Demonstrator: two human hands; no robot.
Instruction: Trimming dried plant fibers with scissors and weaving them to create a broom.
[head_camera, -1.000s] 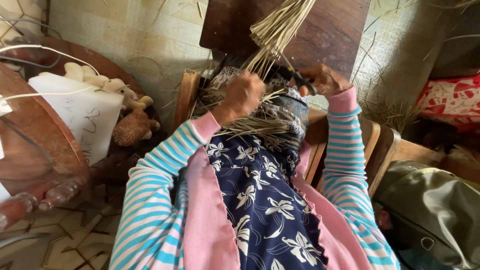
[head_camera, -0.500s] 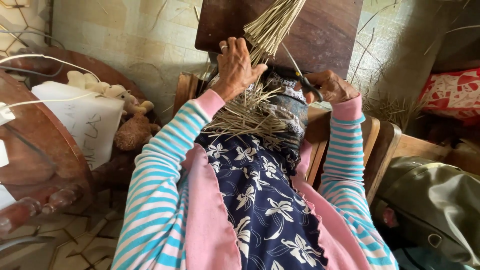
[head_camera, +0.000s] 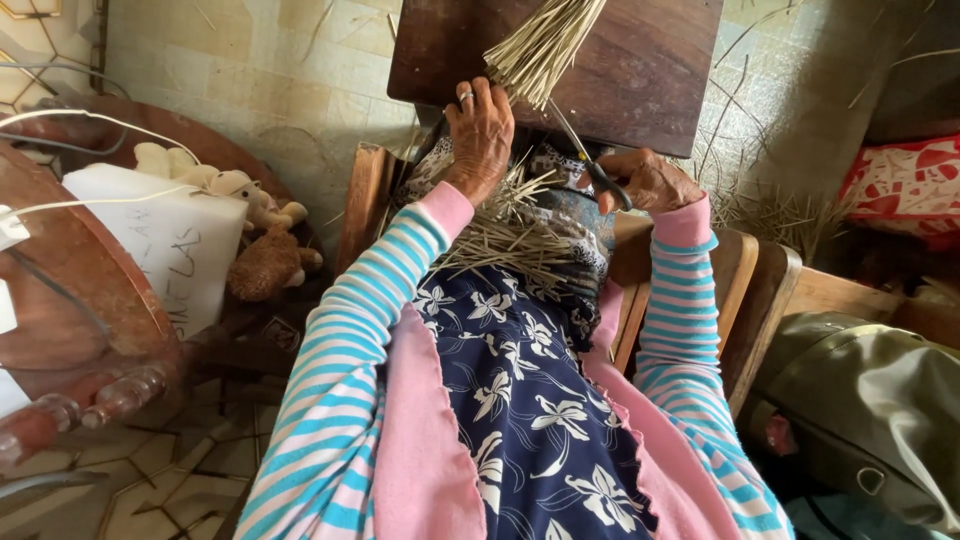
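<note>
My left hand (head_camera: 480, 135), with a ring on one finger, grips the lower end of a bundle of pale straw stalks (head_camera: 540, 45) that rises toward the dark wooden board (head_camera: 640, 70). My right hand (head_camera: 648, 180) holds a pair of black-handled scissors (head_camera: 583, 150), blades pointing up at the bundle's cut end. Many short cut straw pieces (head_camera: 510, 235) lie scattered on my lap, over the blue flowered dress (head_camera: 520, 390).
A wooden chair (head_camera: 740, 290) is under me. At the left stand a round wooden table (head_camera: 70, 270), a white box (head_camera: 180, 240) and a stuffed toy (head_camera: 265, 260). A grey-green bag (head_camera: 870, 420) lies at the right, a red patterned cushion (head_camera: 900, 190) behind it.
My left hand rose from the lap and closed around the bundle's lower end. The scissors in my right hand swung up toward the stalks.
</note>
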